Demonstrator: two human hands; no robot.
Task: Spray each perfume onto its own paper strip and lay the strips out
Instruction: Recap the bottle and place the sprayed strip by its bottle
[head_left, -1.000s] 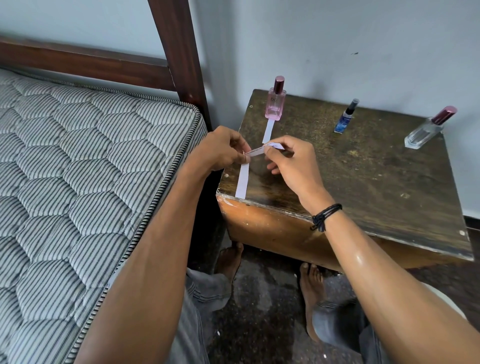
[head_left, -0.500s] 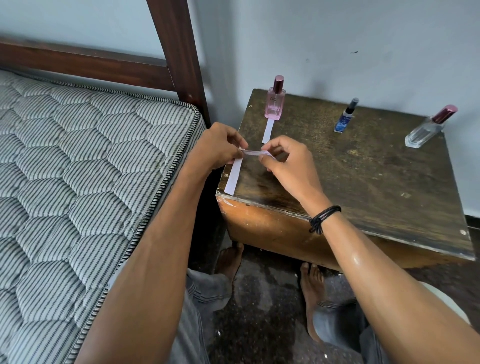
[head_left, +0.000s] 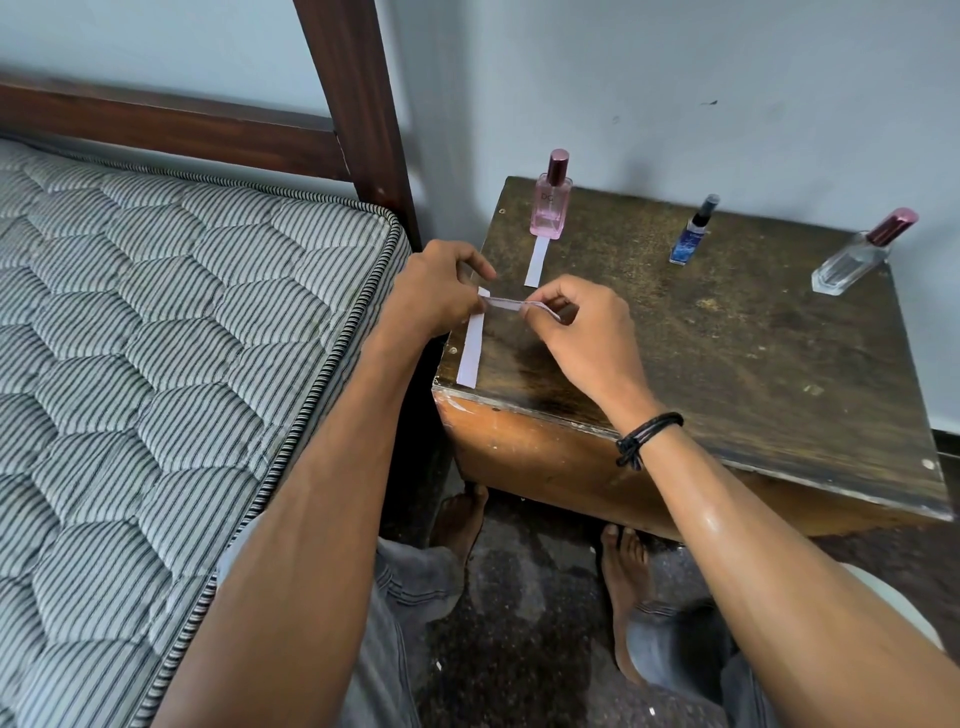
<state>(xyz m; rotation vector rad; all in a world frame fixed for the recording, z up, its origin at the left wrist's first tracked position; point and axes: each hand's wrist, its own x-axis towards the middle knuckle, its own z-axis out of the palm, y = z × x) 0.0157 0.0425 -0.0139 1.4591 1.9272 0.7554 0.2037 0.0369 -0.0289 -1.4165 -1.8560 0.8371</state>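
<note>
1. The bed (head_left: 156, 338) is the biggest thing. Its stripy mattress is at 9 o'clock from the bench.
2. The bench (head_left: 753, 364) is a dark, worn wooden top against the wall (12 o'clock is the wall side, 6 o'clock is the person's side).
3. The left hand (head_left: 441, 296) is over the bench's 8 o'clock edge. Its grip is pinching the left end of the held strip.
4. The right hand (head_left: 582, 327) is at 3 o'clock from the left hand, close by. Its grip pinches the other end of that strip between thumb and finger.
5. The pink bottle (head_left: 550, 208) stands at 11 o'clock on the bench, with its cap on.
6. The clear bottle (head_left: 852, 260) sits at 2 o'clock, capped too.
7. The blue bottle (head_left: 691, 239) is the small one, at 1 o'clock, between the other two.
8. The long strip (head_left: 470, 353) lies on the bench from the left hand's fingers down to the 6 o'clock edge.
9. The laid strip (head_left: 536, 262) lies flat at 6 o'clock from the pink bottle, right at its foot.
10. The held strip (head_left: 503, 304) is stretched between both hands, just above the bench. I cannot tell if it is joined to the long strip.
11. A black band (head_left: 647, 436) is on the right wrist.
</note>
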